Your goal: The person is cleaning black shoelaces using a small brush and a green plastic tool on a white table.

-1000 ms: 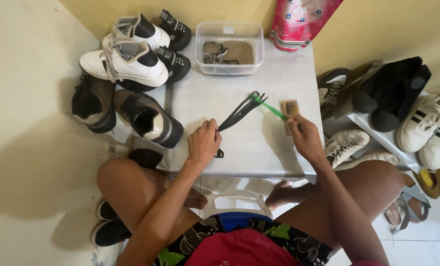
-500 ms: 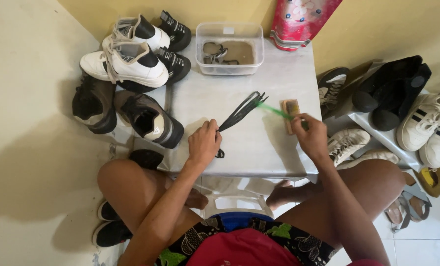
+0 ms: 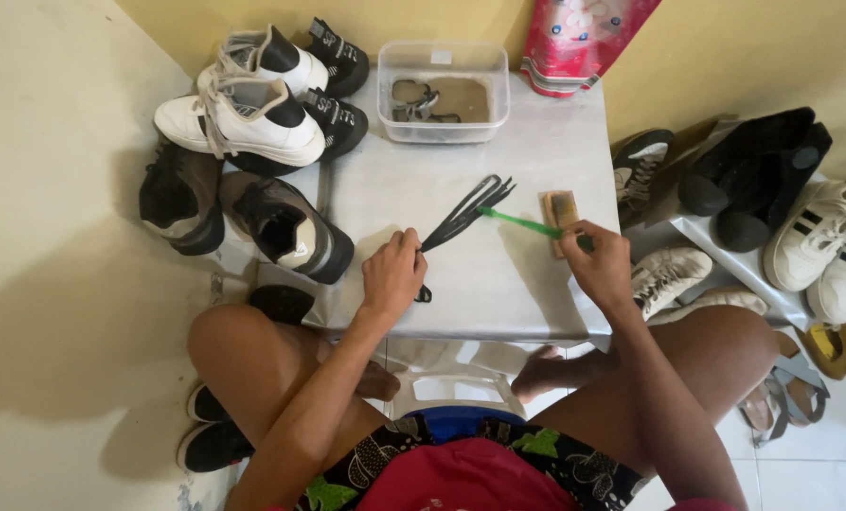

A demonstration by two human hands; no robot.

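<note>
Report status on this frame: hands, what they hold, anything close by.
Left hand pins black laces on the table. Right hand grips green toothbrush, bristles at lace ends. Wooden brush beside right hand; clear tub behind.

You've got black laces [image 3: 465, 216] on a pale grey table [image 3: 498, 284], a green toothbrush [image 3: 522, 223], white-and-black sneakers [image 3: 243, 118], and a red pouch [image 3: 574, 43] against the yellow wall [image 3: 726, 57].

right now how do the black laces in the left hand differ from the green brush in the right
The black laces are limp strands fanned across the table; the green brush is one thin, rigid, straight stick. The left hand pins the laces' gathered end down; the right hand holds the brush tip to the laces' loose ends.
</note>
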